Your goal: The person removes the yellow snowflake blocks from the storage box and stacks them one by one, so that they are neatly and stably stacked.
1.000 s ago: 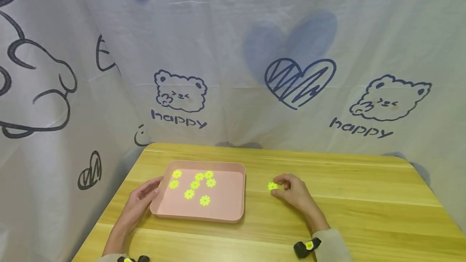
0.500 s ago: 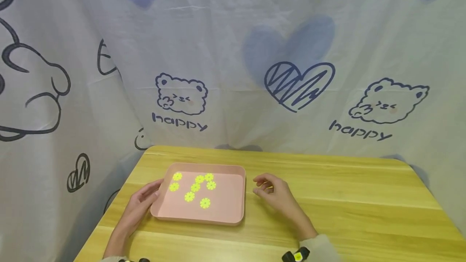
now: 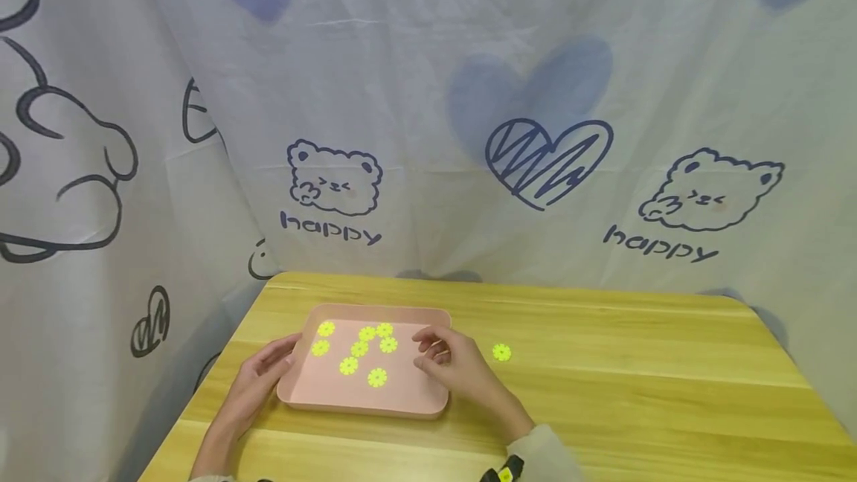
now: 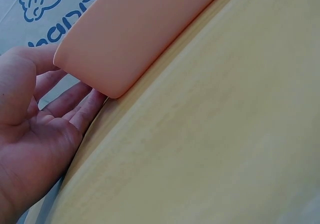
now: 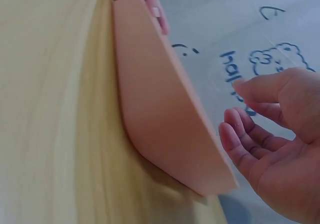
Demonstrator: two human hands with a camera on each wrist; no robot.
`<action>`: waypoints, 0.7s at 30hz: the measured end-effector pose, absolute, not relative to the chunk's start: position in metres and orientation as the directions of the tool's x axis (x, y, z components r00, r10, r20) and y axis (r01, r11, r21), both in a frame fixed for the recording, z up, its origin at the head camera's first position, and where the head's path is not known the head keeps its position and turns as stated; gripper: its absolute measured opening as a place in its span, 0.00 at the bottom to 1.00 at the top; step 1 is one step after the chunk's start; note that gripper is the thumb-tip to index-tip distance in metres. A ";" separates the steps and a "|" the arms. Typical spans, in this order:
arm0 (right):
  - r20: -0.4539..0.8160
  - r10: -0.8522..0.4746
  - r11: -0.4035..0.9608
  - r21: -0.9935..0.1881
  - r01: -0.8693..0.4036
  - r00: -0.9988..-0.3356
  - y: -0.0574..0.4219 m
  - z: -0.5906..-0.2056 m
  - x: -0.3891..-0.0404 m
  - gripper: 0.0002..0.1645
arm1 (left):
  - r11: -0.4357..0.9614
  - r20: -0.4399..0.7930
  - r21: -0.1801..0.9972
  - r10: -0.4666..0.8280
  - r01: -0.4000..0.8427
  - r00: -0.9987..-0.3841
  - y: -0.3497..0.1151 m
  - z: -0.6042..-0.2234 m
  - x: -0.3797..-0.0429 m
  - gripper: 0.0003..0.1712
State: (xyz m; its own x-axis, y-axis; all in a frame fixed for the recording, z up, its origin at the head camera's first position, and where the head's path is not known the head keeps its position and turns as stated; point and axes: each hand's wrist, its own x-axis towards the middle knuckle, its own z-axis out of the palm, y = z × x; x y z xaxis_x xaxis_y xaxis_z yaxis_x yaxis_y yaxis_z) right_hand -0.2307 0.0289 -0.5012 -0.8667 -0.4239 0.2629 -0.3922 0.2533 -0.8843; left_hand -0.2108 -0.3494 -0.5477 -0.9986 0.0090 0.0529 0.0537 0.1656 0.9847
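A pink rectangular tray [image 3: 411,393] lies on the wooden table, with several yellow-green flower-shaped pieces [image 3: 377,377] inside it. My left hand [image 3: 251,385] holds the tray's left side; in the left wrist view, its thumb meets the rim and the other fingers lie along the outer wall. Over the tray's right rim hovers my right hand [image 3: 458,367], fingers loosely bent. The right wrist view shows a gap between its thumb and fingertips [image 5: 229,134], with nothing held. One more flower-shaped piece [image 3: 501,352] lies on the table right of the tray, beyond the right hand.
The light wooden table [image 3: 636,378] extends well to the right of the tray. Behind it and along the left side hangs a pale curtain [image 3: 428,222] printed with hearts, bears and "happy". A dark band with a small device [image 3: 505,473] sits at the right wrist.
My right hand leaves the flower piece that it pinched at the right, which now lies on the table. It moves left to above the tray's right rim. The left hand stays at the tray.
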 end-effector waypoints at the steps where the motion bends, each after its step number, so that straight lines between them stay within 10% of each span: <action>1: 0.259 -0.428 0.260 -0.882 -0.392 -0.866 0.025 -0.503 -0.231 0.16 | 0.165 0.052 0.985 0.011 0.053 -0.999 -0.350 -0.548 -0.211 0.32; 21: 0.140 -0.518 0.421 -0.817 -0.394 -0.844 -0.026 -0.512 -0.243 0.15 | 0.177 0.058 0.982 0.005 0.058 -0.998 -0.349 -0.546 -0.210 0.32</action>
